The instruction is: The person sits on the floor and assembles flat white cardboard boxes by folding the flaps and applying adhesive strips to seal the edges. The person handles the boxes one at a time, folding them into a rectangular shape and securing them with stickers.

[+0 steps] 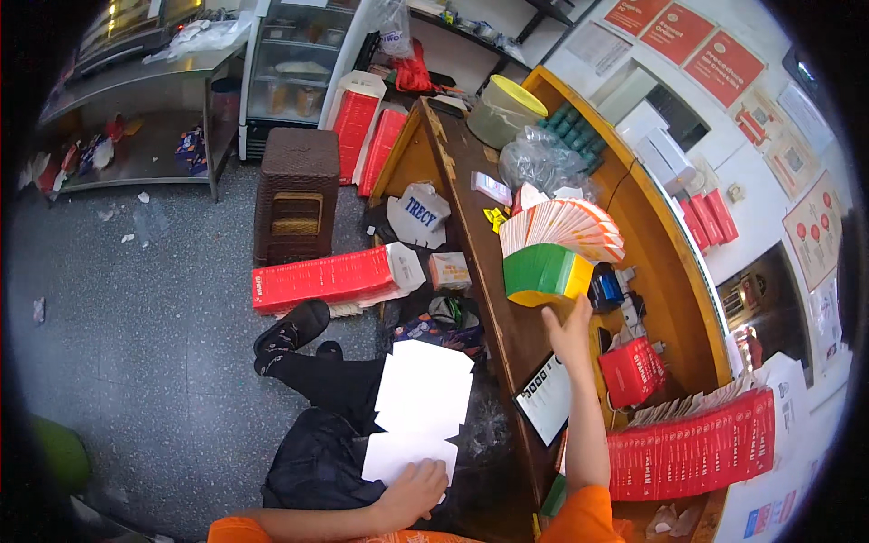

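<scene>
A white flat cardboard box blank (424, 389) with notched flaps lies across my lap. My left hand (415, 493) holds its lower flap, the fingers bent over the board. My right hand (570, 335) is stretched out over the wooden counter with thumb and fingers apart and nothing between them. Its fingertips are just in front of a fanned stack of green and yellow folded cartons (543, 273), perhaps touching its near edge. Behind that stack fans a pile of white and orange flat cartons (563, 226).
A framed sheet (545, 398) lies by my right forearm. A long row of red cartons (692, 448) stands right; another red row (330, 279) lies on the floor. A brown stool (297, 195), a bucket (507, 110) and a red box (632, 371) are around.
</scene>
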{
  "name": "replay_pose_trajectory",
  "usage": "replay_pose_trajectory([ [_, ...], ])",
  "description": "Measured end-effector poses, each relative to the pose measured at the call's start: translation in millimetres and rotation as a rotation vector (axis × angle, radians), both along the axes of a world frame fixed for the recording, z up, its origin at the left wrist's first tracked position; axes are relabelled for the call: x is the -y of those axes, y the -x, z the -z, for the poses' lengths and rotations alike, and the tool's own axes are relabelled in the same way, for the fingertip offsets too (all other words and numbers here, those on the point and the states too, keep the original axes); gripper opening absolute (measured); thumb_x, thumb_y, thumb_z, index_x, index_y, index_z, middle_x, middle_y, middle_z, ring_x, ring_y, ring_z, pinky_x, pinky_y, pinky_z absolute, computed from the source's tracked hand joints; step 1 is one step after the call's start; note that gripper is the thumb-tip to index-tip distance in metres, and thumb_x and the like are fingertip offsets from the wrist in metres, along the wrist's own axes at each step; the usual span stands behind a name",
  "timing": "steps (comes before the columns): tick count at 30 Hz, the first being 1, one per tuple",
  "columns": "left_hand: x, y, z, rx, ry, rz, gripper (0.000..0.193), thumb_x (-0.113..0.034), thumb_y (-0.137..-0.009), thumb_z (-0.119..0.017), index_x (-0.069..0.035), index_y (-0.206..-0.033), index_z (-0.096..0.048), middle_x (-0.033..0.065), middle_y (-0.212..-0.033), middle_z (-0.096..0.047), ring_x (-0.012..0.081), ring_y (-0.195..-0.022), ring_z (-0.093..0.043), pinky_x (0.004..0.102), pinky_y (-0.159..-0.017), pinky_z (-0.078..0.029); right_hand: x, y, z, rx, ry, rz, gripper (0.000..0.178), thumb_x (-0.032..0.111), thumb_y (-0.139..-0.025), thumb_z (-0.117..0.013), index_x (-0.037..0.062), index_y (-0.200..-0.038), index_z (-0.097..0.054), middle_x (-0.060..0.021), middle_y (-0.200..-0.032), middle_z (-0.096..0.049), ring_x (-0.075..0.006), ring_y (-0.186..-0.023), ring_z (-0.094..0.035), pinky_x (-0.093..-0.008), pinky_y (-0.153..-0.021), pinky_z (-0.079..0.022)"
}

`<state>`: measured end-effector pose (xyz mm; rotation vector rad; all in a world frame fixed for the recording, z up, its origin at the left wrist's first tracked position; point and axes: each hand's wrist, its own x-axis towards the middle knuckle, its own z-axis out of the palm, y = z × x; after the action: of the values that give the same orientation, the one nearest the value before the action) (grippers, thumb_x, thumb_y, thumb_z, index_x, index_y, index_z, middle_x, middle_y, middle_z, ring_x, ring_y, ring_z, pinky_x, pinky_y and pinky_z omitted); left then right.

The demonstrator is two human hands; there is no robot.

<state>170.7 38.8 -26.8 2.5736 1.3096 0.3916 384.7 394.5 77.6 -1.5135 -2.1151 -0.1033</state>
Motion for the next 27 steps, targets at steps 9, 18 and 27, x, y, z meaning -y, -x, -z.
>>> replay_pose_trajectory([
  [9, -7, 0, 10, -0.059, 0.052, -0.073, 0.068, -0.037, -0.077, -0.077, 0.000, -0.132, -0.057, 0.0133, -0.138, -0.055, 0.0255, -0.122, -0.052, 0.0389, -0.090, -0.044, 181, 74, -24, -0.426, 0.427, -0.312, 0.054, 0.014, -0.091, -0.074, 0.0037, -0.140, -0.054, -0.0205, -0.153, -0.042, -0.0341, -0.140, -0.045, -0.0430, -0.107, -0.045],
  [18, -14, 6, 19, 0.101, 0.144, -0.120, 0.060, -0.035, -0.085, -0.070, -0.002, -0.133, -0.058, 0.0126, -0.137, -0.054, 0.0253, -0.123, -0.051, 0.0394, -0.092, -0.043, 265, 38, 73, -0.517, 0.904, -0.214, 0.044, 0.006, -0.096, -0.070, 0.0029, -0.137, -0.054, -0.0136, -0.145, -0.050, -0.0230, -0.131, -0.053, -0.0372, -0.103, -0.050],
  [27, -11, 11, 19, 0.138, 0.059, -0.122, 0.074, -0.041, -0.079, -0.079, 0.001, -0.135, -0.054, 0.0136, -0.132, -0.052, 0.0286, -0.121, -0.049, 0.0388, -0.090, -0.044, 289, 42, 115, -0.595, 1.001, -0.041, 0.040, 0.020, -0.105, -0.059, -0.0001, -0.139, -0.053, -0.0112, -0.122, -0.064, -0.0159, -0.113, -0.058, -0.0319, -0.098, -0.048],
])
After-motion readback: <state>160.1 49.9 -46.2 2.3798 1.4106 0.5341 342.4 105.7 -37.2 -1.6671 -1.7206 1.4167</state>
